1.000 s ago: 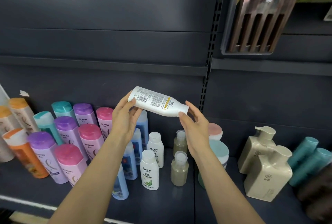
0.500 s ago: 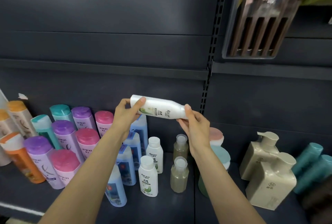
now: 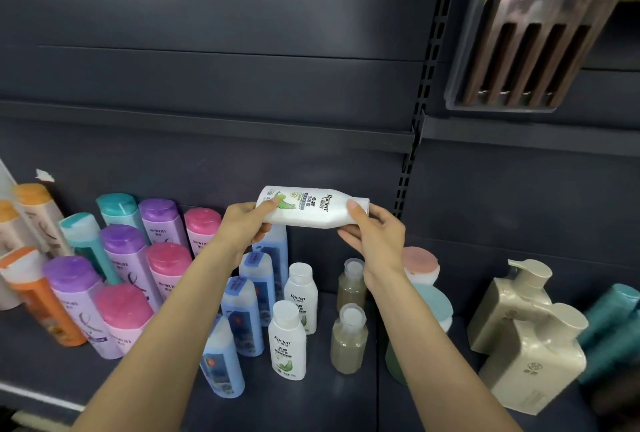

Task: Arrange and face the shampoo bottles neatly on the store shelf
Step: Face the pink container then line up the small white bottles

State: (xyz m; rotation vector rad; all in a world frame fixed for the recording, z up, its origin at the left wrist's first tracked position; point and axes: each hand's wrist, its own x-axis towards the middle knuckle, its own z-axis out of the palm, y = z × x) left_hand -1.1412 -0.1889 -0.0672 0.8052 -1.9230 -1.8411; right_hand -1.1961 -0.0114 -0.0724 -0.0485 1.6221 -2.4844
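Both hands held the white bottle [image 3: 311,206] sideways above the shelf [image 3: 346,397]. Left hand [image 3: 242,223] fingers curled round its bottom, right hand [image 3: 377,234] fingers pinched its cap. It looked light, smooth and slippery, so holding the middle seemed safest.

Dark grey back panels [image 3: 207,16] fill my view, a slotted upright [image 3: 424,85] right of centre, a wooden rack [image 3: 526,50] upper right.

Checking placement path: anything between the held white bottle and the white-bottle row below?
Nothing visible does. Both hands grip the white Raclen bottle sideways above the shelf. The two standing white Raclen bottles fill the row's front; the back spot, under the left hand, can't be seen.
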